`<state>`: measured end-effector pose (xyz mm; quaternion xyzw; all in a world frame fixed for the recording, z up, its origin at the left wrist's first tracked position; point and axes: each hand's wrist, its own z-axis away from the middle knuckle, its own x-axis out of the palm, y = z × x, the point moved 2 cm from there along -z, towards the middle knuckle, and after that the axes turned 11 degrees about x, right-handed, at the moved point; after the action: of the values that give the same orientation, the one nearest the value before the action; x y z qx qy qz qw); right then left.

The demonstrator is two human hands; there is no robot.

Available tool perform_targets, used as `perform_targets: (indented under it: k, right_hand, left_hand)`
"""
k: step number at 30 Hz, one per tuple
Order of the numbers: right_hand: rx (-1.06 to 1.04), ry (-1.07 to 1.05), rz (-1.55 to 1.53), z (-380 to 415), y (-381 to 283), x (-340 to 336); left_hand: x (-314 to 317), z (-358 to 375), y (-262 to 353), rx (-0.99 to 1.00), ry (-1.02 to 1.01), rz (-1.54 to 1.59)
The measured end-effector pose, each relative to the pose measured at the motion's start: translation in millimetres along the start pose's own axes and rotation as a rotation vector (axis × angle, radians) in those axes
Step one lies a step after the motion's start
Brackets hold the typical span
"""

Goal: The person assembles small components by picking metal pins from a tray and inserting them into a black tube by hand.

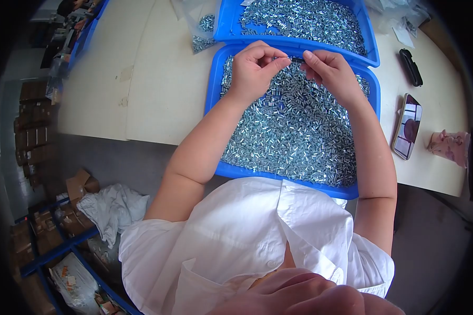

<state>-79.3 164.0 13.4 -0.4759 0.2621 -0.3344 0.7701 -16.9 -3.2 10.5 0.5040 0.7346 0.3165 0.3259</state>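
- White shirt (236, 247) nearest, below both forearms.
- Blue near tray (215, 89) at the counter (157, 79) edge, heaped with small shiny metal pieces (294, 131).
- Left hand (255, 68) and right hand (331, 71) raised over the tray's far end, fingertips of each pinched on opposite ends of a thin dark piece (297, 60) held between them.
- Phone (408, 126) and pink item (449, 147) lying to the right.
- Second blue tray (226, 23) of like pieces beyond, touching the first.
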Motion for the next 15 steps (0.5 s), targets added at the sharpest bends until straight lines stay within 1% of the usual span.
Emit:
perform_targets:
  k: [2,3,5,6,8,12,14,15]
  right_hand:
    - [-0.362,0.1,-0.069,4.5,-5.9,8.1]
    - [-0.363,0.099,-0.069,4.8,-5.3,6.8]
    - [-0.404,0.143,0.223,6.4,-4.2,4.1]
    - [-0.403,0.143,0.223,8.9,-7.2,4.0]
    - [-0.178,0.144,0.367,12.3,-11.7,4.1]
    - [-0.188,0.15,0.423,12.0,-10.6,4.9]
    - [-0.36,0.135,0.446,12.4,-10.1,6.0]
    - [-0.359,0.135,0.445,13.2,-11.3,5.7]
  left_hand:
    - [-0.4,0.6,0.0,-0.025,-0.006,-0.014]
    - [-0.6,0.6,-0.2,-0.025,-0.005,-0.015]
    - [-0.1,1.1,-0.7,-0.019,-0.041,-0.05]
    - [0.3,1.7,-1.4,-0.02,-0.041,-0.05]
    - [1.7,2.1,-2.4,-0.001,-0.061,-0.035]
    - [1.6,2.0,-0.2,0.001,-0.073,-0.064]
    - [2.3,2.1,0.1,0.027,-0.091,-0.097]
    - [2.5,2.1,0.8,0.026,-0.092,-0.098]
